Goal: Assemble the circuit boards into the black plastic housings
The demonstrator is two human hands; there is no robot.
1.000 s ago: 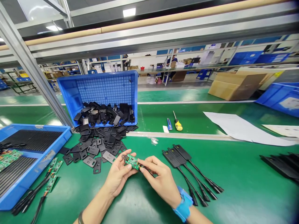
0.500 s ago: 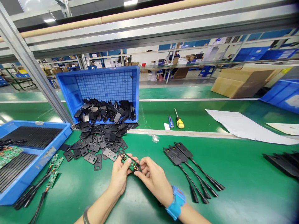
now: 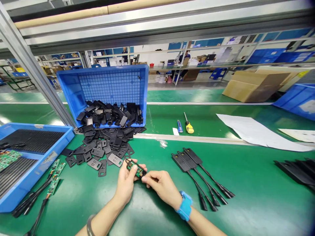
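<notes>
Head view: green board in an uncovered black casing, above the table.
Left hand grips the casing; right hand pinches its near end, hiding the cable exit. Three cabled units look closed; wired boards remain loose. Rightmost black pieces are cut off.

The green bench carries a blue tray, black covers and corded units.

The left hand is now laying its thumb across the green circuit board, black casing rimming its edges.
</notes>
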